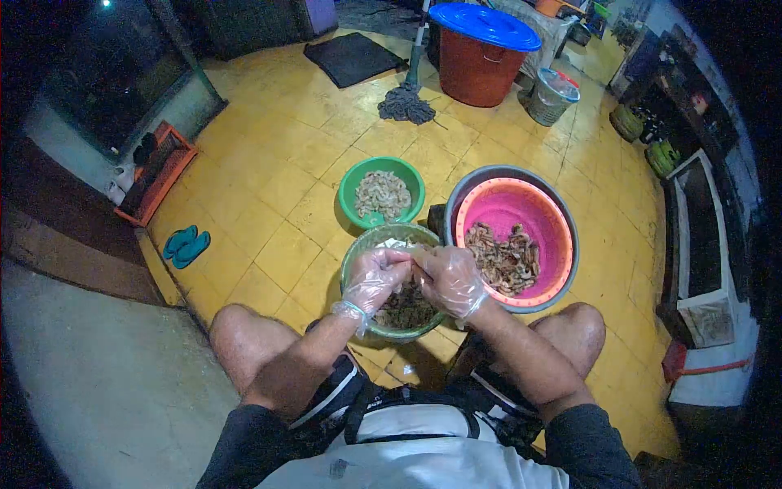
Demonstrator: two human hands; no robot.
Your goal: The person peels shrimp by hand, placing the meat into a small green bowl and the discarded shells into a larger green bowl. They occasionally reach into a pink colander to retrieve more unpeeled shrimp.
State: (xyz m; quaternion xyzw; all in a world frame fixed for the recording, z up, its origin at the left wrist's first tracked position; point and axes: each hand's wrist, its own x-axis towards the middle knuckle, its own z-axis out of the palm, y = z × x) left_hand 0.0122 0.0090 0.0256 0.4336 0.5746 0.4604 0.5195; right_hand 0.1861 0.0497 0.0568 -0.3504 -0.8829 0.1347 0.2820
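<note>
Both my hands wear clear plastic gloves and meet fingertip to fingertip above a green-rimmed bucket (pixel 346 273). My left hand (pixel 376 277) is closed in a pinch. Just beside it, my right hand (pixel 450 279) is closed too. Between their fingers is what looks like a small shrimp, mostly covered by the fingertips. Dark shrimp shells (pixel 405 314) lie in the bucket below. Beyond it, a green basin (pixel 349 183) holds pale peeled shrimp (pixel 381 196). To the right, whole brownish shrimp (pixel 509 265) sit in a pink colander (pixel 533 208), nested in a grey basin (pixel 573 224).
On the yellow tiled floor stand a mop (pixel 407 104), a red-brown bin (pixel 481 73) with a blue lid, and a small bucket (pixel 552 102). A dark mat (pixel 352 59) lies behind. Teal sandals (pixel 187 244) and an orange rack (pixel 167 175) are at left, a white-framed cabinet (pixel 705 244) at right.
</note>
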